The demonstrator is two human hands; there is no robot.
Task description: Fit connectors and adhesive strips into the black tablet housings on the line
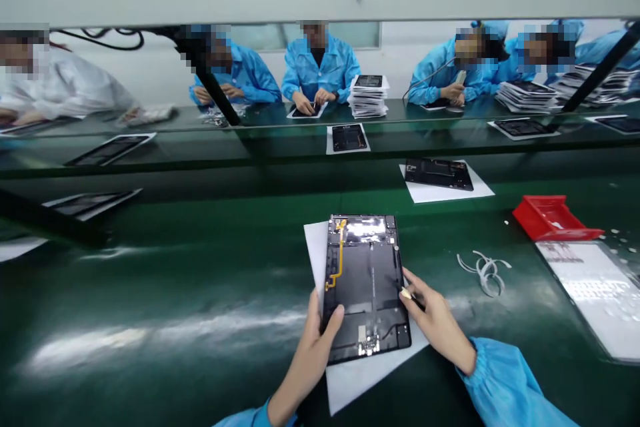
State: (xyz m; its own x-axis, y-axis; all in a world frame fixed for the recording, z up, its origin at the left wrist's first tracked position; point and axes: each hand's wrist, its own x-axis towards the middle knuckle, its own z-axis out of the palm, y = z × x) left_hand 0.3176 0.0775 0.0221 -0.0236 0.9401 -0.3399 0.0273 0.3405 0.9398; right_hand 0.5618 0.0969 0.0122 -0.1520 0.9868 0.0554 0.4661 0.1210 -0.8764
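Note:
An open black tablet housing with a yellow flex cable along its left side and bare metal parts at both ends lies tilted on a white sheet. My left hand grips its lower left edge, thumb over the black back. My right hand holds the right edge, with a small pale tip showing at the fingers; I cannot tell whether that is a fingernail or a tool.
A dark tablet on white paper lies ahead on the green bench. To the right are a red plastic tray, loose white strips and a glossy white sheet. Blue-smocked co-workers sit opposite beyond a dark frame, beside stacked tablets.

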